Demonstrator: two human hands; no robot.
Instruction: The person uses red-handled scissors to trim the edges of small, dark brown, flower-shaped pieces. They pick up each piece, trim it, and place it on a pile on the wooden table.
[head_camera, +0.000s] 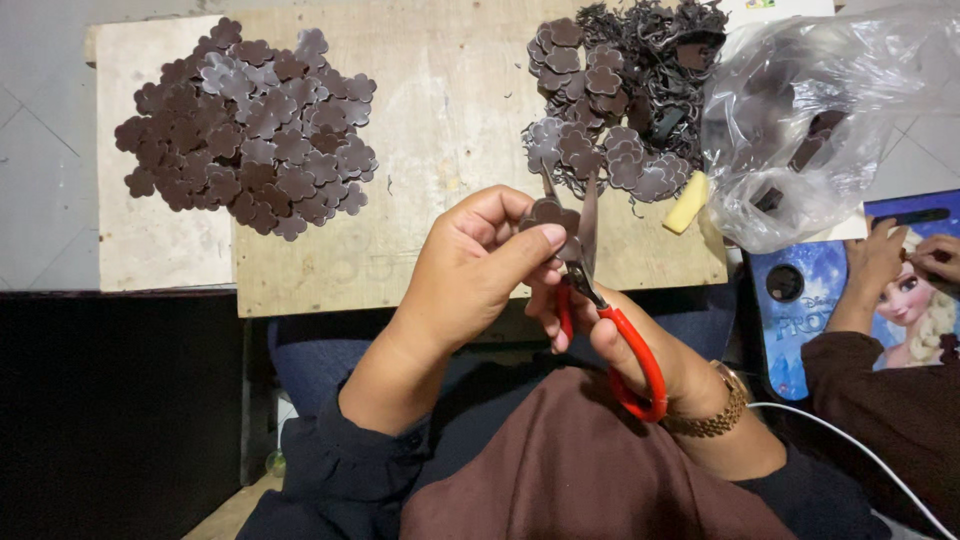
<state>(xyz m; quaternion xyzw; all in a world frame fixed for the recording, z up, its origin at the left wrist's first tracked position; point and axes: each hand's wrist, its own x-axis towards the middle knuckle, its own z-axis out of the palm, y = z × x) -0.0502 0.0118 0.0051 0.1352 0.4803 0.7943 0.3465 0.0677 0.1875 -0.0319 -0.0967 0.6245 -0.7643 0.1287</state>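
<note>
My left hand (478, 262) pinches a small brown flower-shaped piece (551, 213) between thumb and fingers. My right hand (610, 340) grips red-handled scissors (592, 270), whose blades point up and away beside that piece. Both hands hover over the near edge of a wooden board (440, 110). A heap of cut brown flower shapes (250, 125) lies at the board's left. A second heap of flower shapes mixed with dark offcut strips (625, 95) lies at the right.
A clear plastic bag (810, 120) with dark pieces sits at the far right, a yellow object (686, 203) beside it. Another person's hands (900, 262) rest on a blue picture board (850, 290) at the right. A white cable (860, 450) runs across my lap.
</note>
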